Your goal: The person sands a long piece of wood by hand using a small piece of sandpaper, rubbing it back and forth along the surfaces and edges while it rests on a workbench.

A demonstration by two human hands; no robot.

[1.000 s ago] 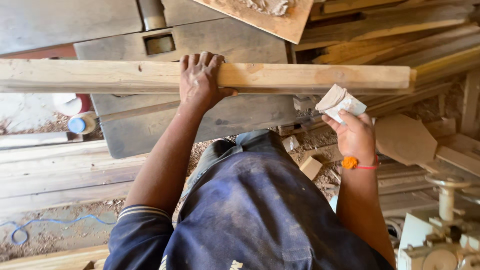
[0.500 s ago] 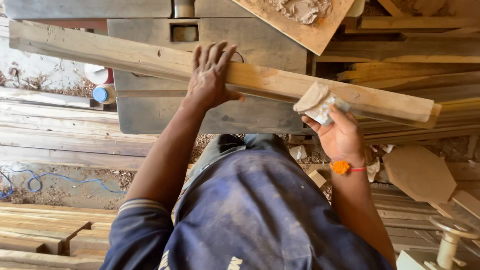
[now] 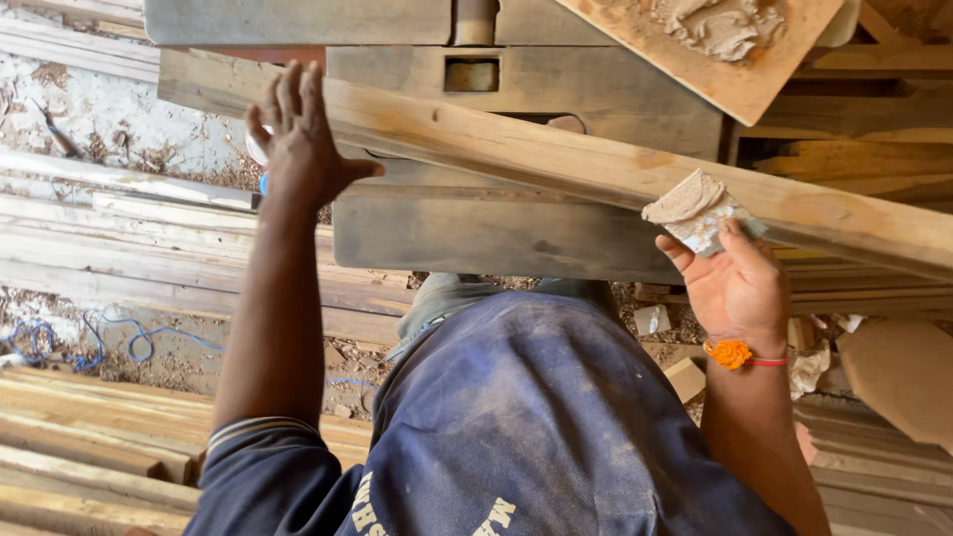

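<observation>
Head view: plank (image 3: 556, 159) slanting down-right; left hand (image 3: 298, 139) splayed, right hand (image 3: 740, 283) pinching sandpaper (image 3: 700, 210).

Head camera—steeply downward, close over torso, arms and plank (image 3: 596, 164).

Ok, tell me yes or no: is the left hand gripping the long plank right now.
No: the left hand is spread open, fingers splayed, at the long plank's left end, not closed round it.
</observation>
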